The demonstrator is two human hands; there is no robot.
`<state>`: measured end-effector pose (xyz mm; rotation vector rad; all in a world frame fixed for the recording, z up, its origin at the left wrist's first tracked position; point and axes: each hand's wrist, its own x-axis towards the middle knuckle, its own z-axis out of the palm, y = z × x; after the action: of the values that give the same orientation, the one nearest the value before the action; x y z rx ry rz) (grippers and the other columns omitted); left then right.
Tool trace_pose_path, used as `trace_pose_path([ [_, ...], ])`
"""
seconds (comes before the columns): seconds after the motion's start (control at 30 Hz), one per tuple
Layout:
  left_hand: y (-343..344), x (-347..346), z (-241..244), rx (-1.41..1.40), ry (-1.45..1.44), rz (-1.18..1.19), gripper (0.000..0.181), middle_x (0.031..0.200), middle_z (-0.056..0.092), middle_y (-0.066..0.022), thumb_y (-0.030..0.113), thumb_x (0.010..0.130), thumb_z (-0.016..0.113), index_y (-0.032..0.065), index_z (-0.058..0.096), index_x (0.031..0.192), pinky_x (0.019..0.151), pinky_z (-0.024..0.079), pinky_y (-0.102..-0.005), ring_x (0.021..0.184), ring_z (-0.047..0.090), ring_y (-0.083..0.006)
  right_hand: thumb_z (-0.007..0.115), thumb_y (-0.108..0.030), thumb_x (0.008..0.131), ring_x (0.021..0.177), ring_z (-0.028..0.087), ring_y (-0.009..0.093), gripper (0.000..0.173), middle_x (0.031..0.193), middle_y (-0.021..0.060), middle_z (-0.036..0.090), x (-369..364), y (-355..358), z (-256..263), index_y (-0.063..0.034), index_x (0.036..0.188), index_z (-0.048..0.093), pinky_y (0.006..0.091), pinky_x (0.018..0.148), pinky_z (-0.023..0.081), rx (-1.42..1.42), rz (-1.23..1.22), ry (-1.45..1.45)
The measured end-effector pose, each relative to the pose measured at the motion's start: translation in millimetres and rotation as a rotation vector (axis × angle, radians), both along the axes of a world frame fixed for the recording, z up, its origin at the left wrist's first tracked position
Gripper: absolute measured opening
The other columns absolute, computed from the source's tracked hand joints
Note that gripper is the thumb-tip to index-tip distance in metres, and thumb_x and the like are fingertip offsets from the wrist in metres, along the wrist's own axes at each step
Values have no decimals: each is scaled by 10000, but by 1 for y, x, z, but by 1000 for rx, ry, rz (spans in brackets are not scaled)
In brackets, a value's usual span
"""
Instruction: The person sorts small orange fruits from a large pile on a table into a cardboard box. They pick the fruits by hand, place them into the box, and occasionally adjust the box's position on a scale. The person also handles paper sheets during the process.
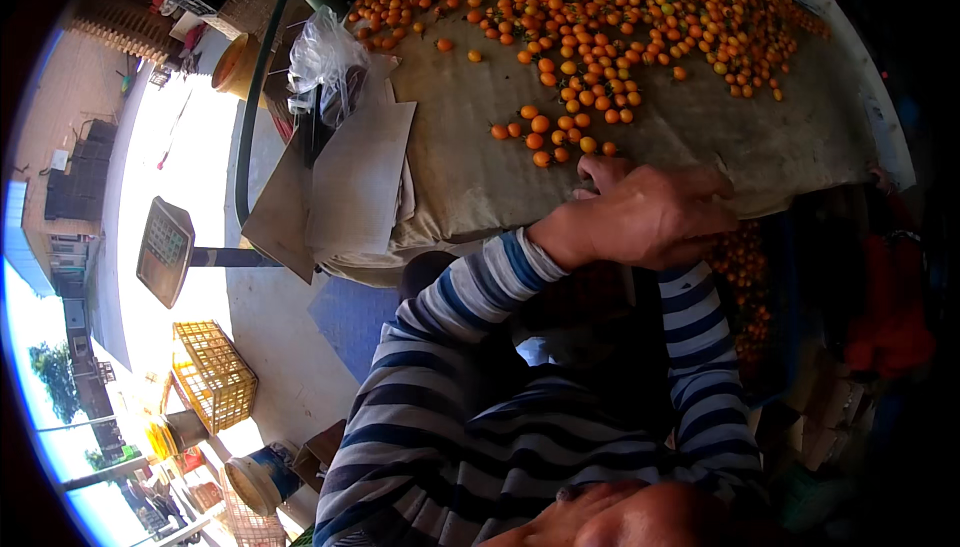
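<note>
Small orange cherry tomatoes [592,14] lie spread over a cloth-covered table [480,172] in front of me. My left hand [622,217] reaches across from the left at the table's near edge, its back towards me, just below a loose group of tomatoes [555,134]. My right hand [686,251] is mostly hidden behind it, and the two overlap. I cannot see whether either hand holds anything. Both arms wear blue-and-grey striped sleeves.
Cardboard pieces [360,172] and a clear plastic bag [326,56] are at the table's left. A scale display [165,247] stands beyond, with a yellow plastic crate [214,374] on the floor. More tomatoes [742,299] fill a dark container below right.
</note>
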<state>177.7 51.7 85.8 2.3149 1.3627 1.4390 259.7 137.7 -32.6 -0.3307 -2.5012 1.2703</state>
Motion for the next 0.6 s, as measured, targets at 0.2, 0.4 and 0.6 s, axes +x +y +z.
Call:
trace_pose_path([
  [0.2,-27,-132,-76,-396,87,808,308,1017,699,-170,219,795,815,56,736,1045,771,577,-451,887,710,-360,766,-123,838,891,696,363,258,979,186,687,2,16,12,-23,1026,620,450,751,544,316,109,-211],
  [0.4,-69,-179,-96,-664,15,874,409,1050,696,-182,256,748,825,62,727,1094,882,563,-454,993,689,-361,778,-112,844,821,686,361,264,927,175,670,-1,31,15,-15,1007,596,465,702,534,203,-64,-135],
  [0.6,-67,-171,-91,-736,91,697,610,1143,678,-147,316,715,897,115,693,1253,918,566,-437,1050,684,-332,790,-160,853,870,692,363,297,982,174,678,-14,36,14,-34,1027,585,478,733,541,258,-232,-189],
])
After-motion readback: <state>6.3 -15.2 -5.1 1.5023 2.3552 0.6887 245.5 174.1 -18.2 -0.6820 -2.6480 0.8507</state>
